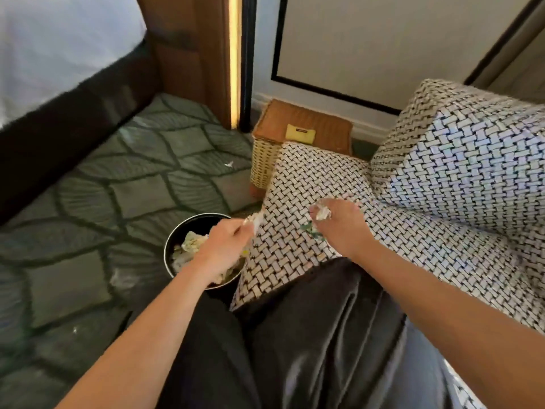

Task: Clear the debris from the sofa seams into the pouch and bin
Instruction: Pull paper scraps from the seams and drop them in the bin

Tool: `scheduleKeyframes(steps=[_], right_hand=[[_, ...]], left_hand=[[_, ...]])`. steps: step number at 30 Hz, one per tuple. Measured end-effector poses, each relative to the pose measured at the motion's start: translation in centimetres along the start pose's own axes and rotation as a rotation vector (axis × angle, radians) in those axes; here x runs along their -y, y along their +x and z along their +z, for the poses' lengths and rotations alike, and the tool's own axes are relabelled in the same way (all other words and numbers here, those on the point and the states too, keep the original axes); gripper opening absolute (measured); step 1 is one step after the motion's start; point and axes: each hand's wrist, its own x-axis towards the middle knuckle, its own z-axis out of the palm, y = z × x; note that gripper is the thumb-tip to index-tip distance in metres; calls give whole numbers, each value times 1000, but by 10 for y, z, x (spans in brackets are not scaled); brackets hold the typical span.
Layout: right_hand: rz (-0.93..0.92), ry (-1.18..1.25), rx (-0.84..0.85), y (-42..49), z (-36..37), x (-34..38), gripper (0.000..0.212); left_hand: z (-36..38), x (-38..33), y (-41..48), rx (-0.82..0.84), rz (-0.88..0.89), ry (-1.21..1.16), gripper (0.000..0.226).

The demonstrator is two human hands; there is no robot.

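Now, left hand (227, 246): over the bin (177, 233), fingers curled, pinching a pale scrap (254, 222) at the seat's front corner.
Right hand (343, 228): on the sofa seat (295, 187), fingers closed round crumpled white paper (323, 214).
Green bits (312, 230): on the seat, just beside the right hand.
Bin: on the carpet (118, 202) against the sofa front, crumpled paper inside.
Yellow pouch (300, 132): on the wicker basket (324, 125) lid, well apart from both hands.
White fleck (228, 164): on the carpet, near the basket.
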Motion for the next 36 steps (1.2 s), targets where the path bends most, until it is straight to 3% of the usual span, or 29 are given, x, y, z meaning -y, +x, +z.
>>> scheduleKeyframes(steps=[4, 9, 14, 17, 25, 28, 31, 36], right_hand=[[-82, -88, 187, 25, 62, 20, 16], [-135, -134, 265, 47, 134, 40, 18], [-240, -422, 321, 74, 183, 43, 12], [-126, -513, 372, 92, 209, 41, 24], [338, -312, 582, 116, 265, 22, 41], [361, -316, 628, 118, 280, 17, 36], [358, -301, 597, 121, 296, 15, 32], [373, -58, 620, 133, 310, 20, 34]], left_hand=[[-8, 43, 22, -29, -94, 32, 43], [-16, 82, 50, -78, -215, 43, 45], [-17, 118, 70, 48, -394, 214, 30], [-19, 130, 83, 131, -452, 286, 34], [-23, 149, 116, 311, -503, 287, 31], [-18, 154, 121, 381, -559, 334, 40], [-18, 163, 126, 394, -605, 348, 34], [-21, 177, 131, 441, -718, 316, 30]])
